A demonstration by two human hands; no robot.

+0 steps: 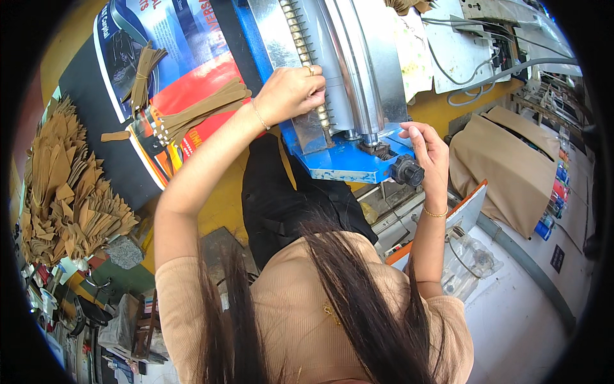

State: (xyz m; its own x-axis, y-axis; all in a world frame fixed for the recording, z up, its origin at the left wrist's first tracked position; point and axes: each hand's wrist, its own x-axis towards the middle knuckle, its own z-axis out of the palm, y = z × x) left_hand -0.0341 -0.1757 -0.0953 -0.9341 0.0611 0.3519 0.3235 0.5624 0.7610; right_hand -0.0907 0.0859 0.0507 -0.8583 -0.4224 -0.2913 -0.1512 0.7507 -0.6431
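Note:
A machine with a blue frame [342, 173] stands in front of me, with shiny steel rollers [363, 83] running along it. Beside them lies a brass-coloured ribbed rod [297, 29] with a row of thin spikes. Curled in a pinch, my left hand [291, 95] rests over this rod; whatever its fingertips may hold is hidden. My right hand [427, 150] is at the frame's right end, fingers loosely bent and apart, holding nothing visible. Just below its fingers sits a black knob [407, 171].
On my left, brown strips [208, 112] lie on a colourful printed sheet [192, 70]. Farther left is a big heap of brown strips [64, 192]. A brown cover [502, 169] and a white table [511, 301] are at right; grey cables [511, 70] run behind.

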